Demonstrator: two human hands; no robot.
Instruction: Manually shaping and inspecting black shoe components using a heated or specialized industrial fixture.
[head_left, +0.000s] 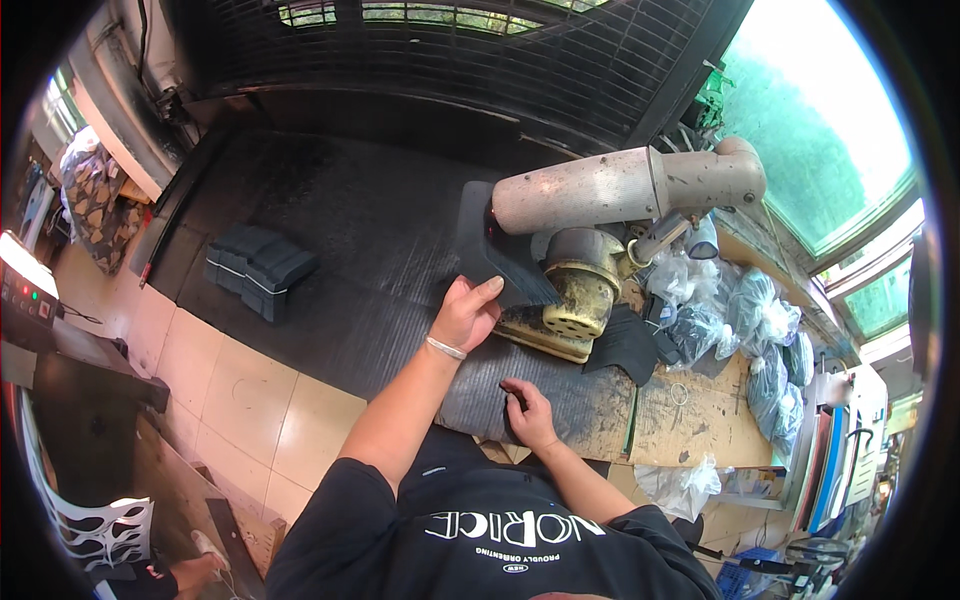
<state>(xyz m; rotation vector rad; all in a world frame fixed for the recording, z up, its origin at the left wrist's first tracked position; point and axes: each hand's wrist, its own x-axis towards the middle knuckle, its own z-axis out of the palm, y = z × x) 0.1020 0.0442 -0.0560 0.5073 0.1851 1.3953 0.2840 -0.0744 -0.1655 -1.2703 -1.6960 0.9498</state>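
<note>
My left hand (467, 315) pinches the near edge of a curved flat black piece (505, 262), perhaps rubber or foam. The piece's far end stands beside the mouth of a grey metal cylinder (575, 190) with a textured surface, where a small red glow shows. Below the cylinder sits a dirty cream-coloured motor housing (580, 290) with a vented end, right of my left hand. My right hand (530, 412) rests at the table's near edge with fingers curled and darkened tips; something dark lies under them, but I cannot make it out.
A strapped stack of black pieces (258, 270) lies on the black tabletop (330, 200) at left. Another black piece (622, 345) lies right of the motor. Plastic bags (770, 340) crowd the right side. A person's foot (210, 550) shows at lower left.
</note>
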